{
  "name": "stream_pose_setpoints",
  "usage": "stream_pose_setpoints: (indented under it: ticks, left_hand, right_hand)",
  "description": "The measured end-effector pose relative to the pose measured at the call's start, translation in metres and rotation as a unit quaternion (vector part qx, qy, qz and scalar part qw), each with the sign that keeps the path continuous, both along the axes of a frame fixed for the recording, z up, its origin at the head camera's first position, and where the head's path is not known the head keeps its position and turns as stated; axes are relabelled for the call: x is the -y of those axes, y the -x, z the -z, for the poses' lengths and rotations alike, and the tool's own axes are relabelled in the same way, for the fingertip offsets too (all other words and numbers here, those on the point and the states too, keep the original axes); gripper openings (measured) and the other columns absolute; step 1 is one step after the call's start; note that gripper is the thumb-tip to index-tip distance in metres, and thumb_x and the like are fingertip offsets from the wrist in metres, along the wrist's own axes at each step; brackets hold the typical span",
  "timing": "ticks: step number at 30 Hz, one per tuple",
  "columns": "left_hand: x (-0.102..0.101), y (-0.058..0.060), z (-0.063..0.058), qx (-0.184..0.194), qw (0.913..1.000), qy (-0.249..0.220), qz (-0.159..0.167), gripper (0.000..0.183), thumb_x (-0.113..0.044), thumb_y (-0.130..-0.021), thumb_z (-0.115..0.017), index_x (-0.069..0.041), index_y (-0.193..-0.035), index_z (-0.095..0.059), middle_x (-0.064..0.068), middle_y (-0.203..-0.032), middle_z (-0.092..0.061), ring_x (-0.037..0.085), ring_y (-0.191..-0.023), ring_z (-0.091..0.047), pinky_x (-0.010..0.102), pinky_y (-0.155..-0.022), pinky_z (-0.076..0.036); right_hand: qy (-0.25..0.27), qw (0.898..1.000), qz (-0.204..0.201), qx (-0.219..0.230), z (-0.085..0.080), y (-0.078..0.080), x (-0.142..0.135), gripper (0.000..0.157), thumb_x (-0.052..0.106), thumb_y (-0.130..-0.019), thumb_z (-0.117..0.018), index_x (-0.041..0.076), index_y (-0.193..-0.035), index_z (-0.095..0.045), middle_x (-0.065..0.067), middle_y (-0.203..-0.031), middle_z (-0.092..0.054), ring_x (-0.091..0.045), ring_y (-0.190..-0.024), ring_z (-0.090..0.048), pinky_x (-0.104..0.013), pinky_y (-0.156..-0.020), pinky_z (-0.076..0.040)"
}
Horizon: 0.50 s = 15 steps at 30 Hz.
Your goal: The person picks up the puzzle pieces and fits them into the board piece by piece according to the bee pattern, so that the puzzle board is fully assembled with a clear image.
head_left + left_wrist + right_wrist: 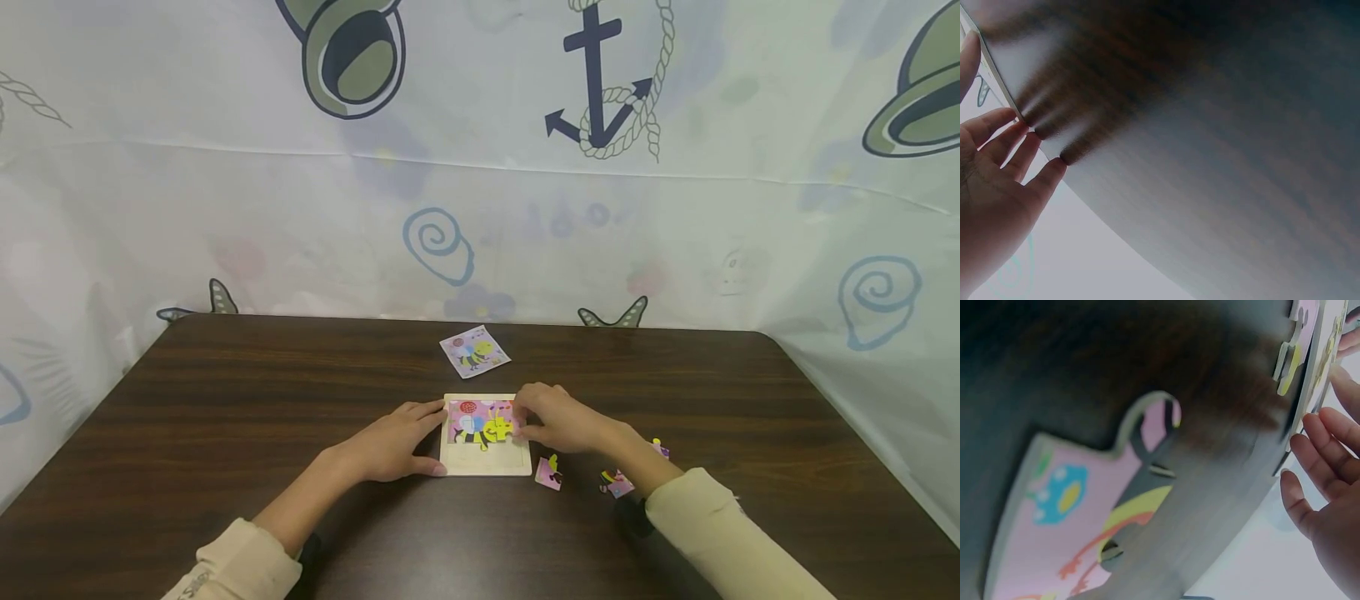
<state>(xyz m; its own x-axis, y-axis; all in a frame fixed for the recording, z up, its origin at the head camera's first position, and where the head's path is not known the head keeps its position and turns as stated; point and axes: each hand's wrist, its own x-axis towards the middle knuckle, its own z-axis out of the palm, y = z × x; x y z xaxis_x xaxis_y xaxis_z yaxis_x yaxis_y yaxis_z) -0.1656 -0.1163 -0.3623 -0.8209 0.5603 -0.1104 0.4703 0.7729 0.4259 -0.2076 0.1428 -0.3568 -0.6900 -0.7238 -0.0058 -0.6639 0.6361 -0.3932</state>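
Note:
A shallow wooden puzzle tray (486,463) lies flat, its upper part filled with pink pieces showing a yellow bee and its lower strip bare wood. My left hand (393,442) rests along the tray's left side, fingers near the top corner and thumb at the bottom corner. Straight fingers (1022,153) meet the edge in the left wrist view. At the tray's right side, my right hand (558,419) bends its index finger and thumb together on a puzzle piece (504,427) with the bee's yellow face. The fingers partly hide that piece.
Loose puzzle pieces lie right of the tray: one close by (548,473), another (617,483) by the right forearm, and a third (661,448) partly behind it. A square bee picture card (475,351) lies beyond the tray. A patterned cloth (510,233) hangs behind the dark table.

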Motion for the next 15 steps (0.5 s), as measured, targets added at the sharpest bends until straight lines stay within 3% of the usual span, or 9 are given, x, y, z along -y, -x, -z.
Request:
stream_pose_setpoints:
  ticks: [15]
  left_hand:
    - [0.0002,0.0010,0.0025,0.000,1.0000,0.006,-0.004,0.075,-0.038,-0.078,-0.070,-0.001,-0.136,-0.040,0.014,-0.143,-0.033,0.031,-0.128,-0.032,0.048,-0.100,-0.031]
  right_hand:
    - [-0.011,1.000,0.005,-0.005,0.0048,-0.0002,0.0002,0.016,0.021,-0.081,-0.071,0.011,-0.088,-0.060,0.003,-0.086,-0.048,-0.014,-0.082,-0.046,-0.032,-0.072,-0.032]
